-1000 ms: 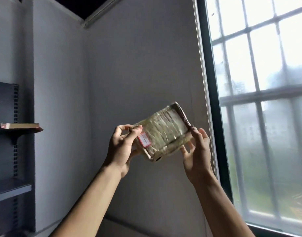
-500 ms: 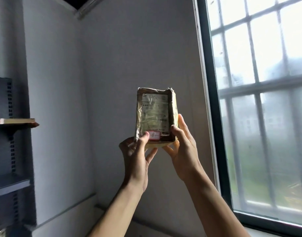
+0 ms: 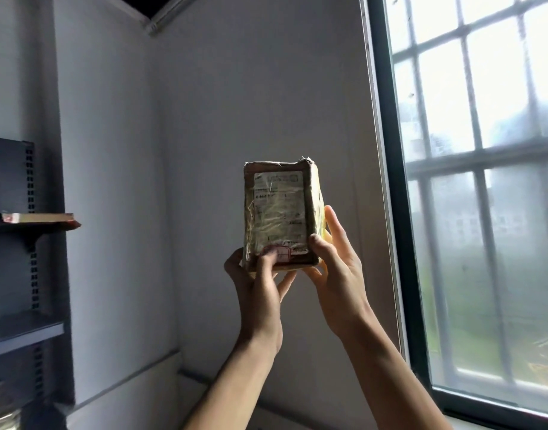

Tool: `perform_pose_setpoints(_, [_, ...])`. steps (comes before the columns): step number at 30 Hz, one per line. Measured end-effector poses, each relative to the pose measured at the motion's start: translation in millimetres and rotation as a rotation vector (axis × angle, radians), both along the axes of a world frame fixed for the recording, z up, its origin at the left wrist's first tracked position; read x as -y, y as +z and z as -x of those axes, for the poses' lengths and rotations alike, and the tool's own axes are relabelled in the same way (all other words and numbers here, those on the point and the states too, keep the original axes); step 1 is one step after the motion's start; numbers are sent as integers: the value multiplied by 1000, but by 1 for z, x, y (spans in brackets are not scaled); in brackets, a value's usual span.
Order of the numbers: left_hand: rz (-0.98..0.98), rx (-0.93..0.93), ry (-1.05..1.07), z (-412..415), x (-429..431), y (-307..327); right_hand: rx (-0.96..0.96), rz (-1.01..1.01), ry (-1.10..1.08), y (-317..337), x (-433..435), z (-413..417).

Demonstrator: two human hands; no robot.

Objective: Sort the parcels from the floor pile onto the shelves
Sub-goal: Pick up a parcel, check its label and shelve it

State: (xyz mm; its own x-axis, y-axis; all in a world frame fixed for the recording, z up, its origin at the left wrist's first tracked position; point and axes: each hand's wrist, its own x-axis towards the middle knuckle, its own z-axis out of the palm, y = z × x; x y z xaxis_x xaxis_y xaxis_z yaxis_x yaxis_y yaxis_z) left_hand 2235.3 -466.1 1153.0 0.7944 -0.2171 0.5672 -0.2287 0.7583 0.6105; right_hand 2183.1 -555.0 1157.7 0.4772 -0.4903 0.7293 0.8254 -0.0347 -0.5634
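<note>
Taped parcel (image 3: 282, 218) up at centre, long axis 12-to-6, label (image 3: 277, 197) facing camera. Left hand (image 3: 258, 293) pinches bottom at 7; right hand (image 3: 336, 274) grips corner at 5. Grey wall (image 3: 251, 88) behind, shelving (image 3: 24, 332) 9, window (image 3: 484, 166) 3.

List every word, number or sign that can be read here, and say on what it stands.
The white label on the parcel: printed lines, too blurred to read.
The red-edged sticker below it, by the left hand: marks too small to read.
No text here can be quoted.
</note>
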Motion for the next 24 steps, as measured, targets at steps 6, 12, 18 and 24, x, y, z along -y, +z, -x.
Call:
perform_pose_setpoints(6, [-44, 65, 50, -11, -3, -1, -32, 9, 1, -2, 2, -2])
perform_pose_setpoints(12, [-274, 321, 393, -38, -24, 22, -107, 277, -772, -11, 7, -10])
perform_pose_setpoints(18, [-676, 821, 302, -44, -60, 43, -293, 695, -366, -16, 21, 11])
perform_pose_setpoints(24, [-652, 773, 317, -45, -69, 59, -336, 500, -229, -20, 12, 22])
